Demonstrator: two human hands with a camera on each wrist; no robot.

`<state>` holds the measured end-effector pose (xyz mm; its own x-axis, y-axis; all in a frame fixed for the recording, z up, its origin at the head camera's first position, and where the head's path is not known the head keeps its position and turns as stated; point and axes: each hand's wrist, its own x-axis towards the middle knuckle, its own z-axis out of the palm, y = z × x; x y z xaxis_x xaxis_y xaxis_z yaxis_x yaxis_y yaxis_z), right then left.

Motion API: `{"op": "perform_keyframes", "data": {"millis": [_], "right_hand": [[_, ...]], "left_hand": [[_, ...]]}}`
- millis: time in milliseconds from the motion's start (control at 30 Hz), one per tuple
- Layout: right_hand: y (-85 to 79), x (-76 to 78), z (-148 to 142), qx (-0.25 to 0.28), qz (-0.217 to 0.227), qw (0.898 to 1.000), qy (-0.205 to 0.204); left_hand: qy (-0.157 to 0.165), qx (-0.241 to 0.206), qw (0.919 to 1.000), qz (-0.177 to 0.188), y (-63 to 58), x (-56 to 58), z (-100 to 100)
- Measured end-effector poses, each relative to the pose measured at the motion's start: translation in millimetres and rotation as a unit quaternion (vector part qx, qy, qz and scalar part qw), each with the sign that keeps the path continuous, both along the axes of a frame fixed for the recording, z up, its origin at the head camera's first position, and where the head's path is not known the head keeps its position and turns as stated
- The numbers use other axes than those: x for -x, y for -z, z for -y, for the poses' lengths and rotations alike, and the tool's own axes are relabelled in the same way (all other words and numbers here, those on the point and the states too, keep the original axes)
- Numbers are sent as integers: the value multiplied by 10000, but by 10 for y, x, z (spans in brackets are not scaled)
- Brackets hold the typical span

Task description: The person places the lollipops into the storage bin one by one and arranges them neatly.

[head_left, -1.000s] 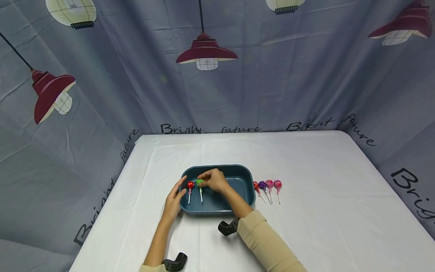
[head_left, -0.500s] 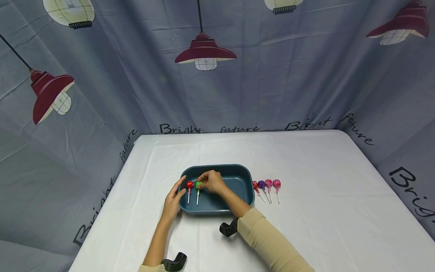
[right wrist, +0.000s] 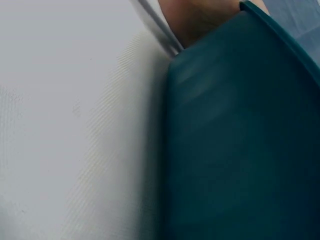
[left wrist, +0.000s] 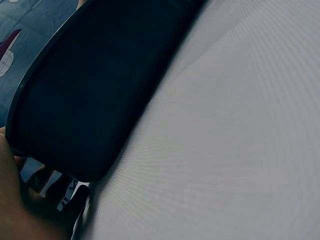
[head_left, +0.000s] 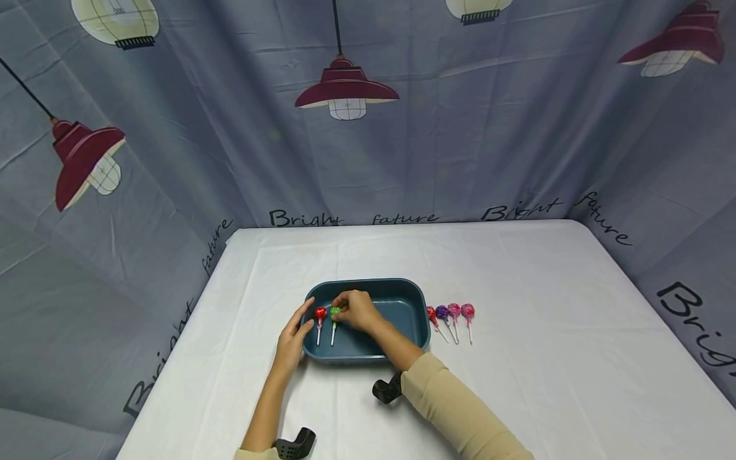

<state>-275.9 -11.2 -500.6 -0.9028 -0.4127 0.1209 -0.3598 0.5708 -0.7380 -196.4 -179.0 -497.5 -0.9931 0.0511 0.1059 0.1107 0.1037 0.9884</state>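
Observation:
A dark teal rectangular tray (head_left: pixel 402 312) stands on the white-covered table in the head view. At its left end my left hand (head_left: pixel 291 338) grips the rim, thumb at the near side. The left wrist view shows several fingers of the left hand (left wrist: pixel 35 205) curled under the tray's end. My right hand (head_left: pixel 358 312) reaches over the tray and pinches the head of a green lollipop (head_left: pixel 333 333), whose stick points toward me. Left of it, inside the tray, lies a red lollipop (head_left: pixel 320 313), its stick roughly parallel.
Just right of the tray, several lollipops lie in a row on the table: an orange-red one (head_left: pixel 432 314), a purple one (head_left: pixel 442 312), and pink ones (head_left: pixel 468 310). A grey printed curtain (head_left: pixel 368 166) hangs behind and beside the table (head_left: pixel 546 287).
The green lollipop, pinched in my right hand, has shifted slightly left and toward me, nearer the red lollipop, and its stick has swung left. My left hand stays on the tray.

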Motion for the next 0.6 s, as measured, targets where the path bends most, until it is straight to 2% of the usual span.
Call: {"op": "perform_keyframes", "data": {"millis": [200, 333, 433, 533, 600], "right_hand": [[-41, -14, -55, 190, -19, 9998, 52], [-110, -63, -170, 686, 276, 9970, 232], [-172, -102, -300, 1199, 583, 9907, 266], [-314, -158, -508, 2100, 1242, 9698, -26], [-405, -182, -672, 2702, 1678, 9480, -143]], "left_hand": [[-50, 72, 10000, -13, 9, 3, 5], [-49, 105, 9999, 6, 12, -4, 7], [-40, 143, 9999, -34, 15, -3, 7], [-66, 181, 9998, -101, 57, 23, 18], [-74, 156, 9998, -127, 134, 60, 42]]}}
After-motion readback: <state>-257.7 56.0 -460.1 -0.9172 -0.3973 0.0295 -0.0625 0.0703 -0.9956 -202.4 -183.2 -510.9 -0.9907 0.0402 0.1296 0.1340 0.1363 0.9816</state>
